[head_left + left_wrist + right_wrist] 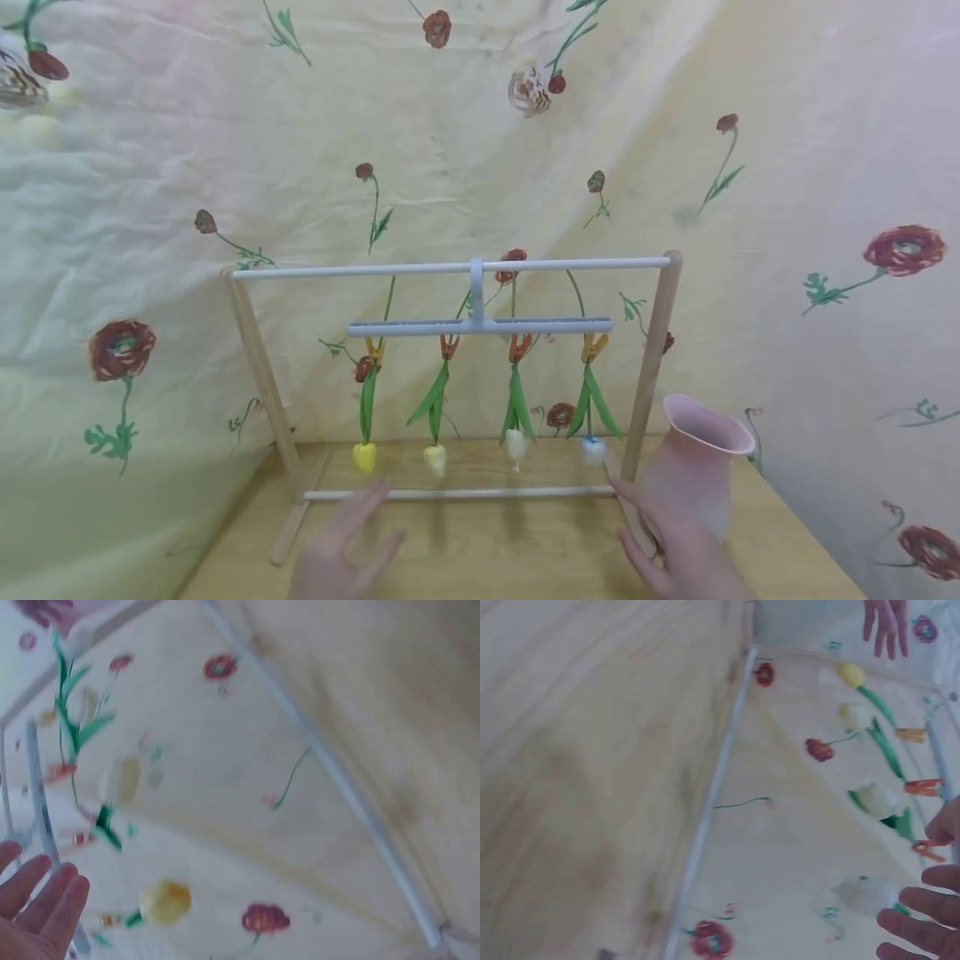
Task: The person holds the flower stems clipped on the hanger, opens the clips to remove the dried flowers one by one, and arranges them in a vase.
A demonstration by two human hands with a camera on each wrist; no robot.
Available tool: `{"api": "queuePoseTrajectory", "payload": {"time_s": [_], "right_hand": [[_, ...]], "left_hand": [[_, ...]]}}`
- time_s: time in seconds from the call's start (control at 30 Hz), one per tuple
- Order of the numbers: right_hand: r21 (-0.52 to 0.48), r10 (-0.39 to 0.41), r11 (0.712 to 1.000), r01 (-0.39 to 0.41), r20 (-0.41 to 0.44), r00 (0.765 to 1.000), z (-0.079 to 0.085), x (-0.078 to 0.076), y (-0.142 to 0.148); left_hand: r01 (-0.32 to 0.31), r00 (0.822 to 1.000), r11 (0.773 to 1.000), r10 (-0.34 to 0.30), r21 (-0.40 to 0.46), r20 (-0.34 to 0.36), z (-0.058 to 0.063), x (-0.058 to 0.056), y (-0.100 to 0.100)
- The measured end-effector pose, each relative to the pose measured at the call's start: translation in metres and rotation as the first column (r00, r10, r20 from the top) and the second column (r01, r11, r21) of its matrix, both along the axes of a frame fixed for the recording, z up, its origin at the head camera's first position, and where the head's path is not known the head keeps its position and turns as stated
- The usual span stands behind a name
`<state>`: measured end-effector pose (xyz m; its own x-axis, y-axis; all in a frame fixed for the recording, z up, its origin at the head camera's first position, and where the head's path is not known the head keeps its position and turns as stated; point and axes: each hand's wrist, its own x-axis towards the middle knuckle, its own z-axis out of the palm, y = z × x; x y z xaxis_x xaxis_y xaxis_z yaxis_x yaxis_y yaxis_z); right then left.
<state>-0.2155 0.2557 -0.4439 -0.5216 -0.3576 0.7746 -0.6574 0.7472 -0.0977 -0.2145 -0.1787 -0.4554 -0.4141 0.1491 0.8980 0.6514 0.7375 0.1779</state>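
Note:
My left hand (pixel 341 546) is spread in front of the rack's lower bar, below the yellow tulip (pixel 364 457), and holds nothing. The right hand (pixel 678 542), also empty with its fingers apart, is by the rack's right foot, in front of the pink vase (pixel 693 475); whether it touches either cannot be told. A white hanger (pixel 420 328) hooks over the rack's top bar (pixel 337 270). From it hang artificial tulips upside down in clothespins (pixel 517 348): the yellow one, a pale yellow tulip (pixel 435 458), a white tulip (pixel 516 446) and a pale blue tulip (pixel 593 450).
The rack has slanted wooden legs (pixel 262 375) and a white lower bar (pixel 487 493) near the wooden table top (pixel 480 550). Flower-printed cloth (pixel 300 150) hangs behind and at both sides. The vase stands upright at the right, outside the rack.

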Motion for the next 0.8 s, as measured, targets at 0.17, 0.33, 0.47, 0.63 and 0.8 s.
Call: {"api": "queuePoseTrajectory", "payload": {"time_s": [0.17,0.33,0.47,0.63,0.8], "right_hand": [[-0.118,0.043,0.991,-0.069,-0.208,0.977,0.029,-0.009,-0.011],[-0.114,-0.011,0.993,-0.022,-0.279,0.960,0.056,-0.021,-0.025],[-0.088,-0.135,0.989,0.117,-0.231,0.963,0.076,-0.027,-0.039],[-0.169,-0.043,0.985,0.020,-0.133,0.990,0.099,-0.040,-0.062],[-0.299,0.165,0.943,-0.147,0.038,0.985,0.108,-0.065,-0.109]], "left_hand": [[-0.032,0.997,0.980,0.016,0.196,0.081,0.032,-0.020,-0.018],[-0.088,0.952,0.935,-0.022,0.343,0.306,0.055,-0.039,-0.037],[-0.110,0.858,0.883,-0.147,0.456,0.493,0.070,-0.052,-0.040],[-0.115,0.751,0.851,-0.263,0.512,0.606,0.079,-0.076,-0.028],[-0.156,0.773,0.826,-0.239,0.542,0.587,0.087,-0.088,-0.034]]}}
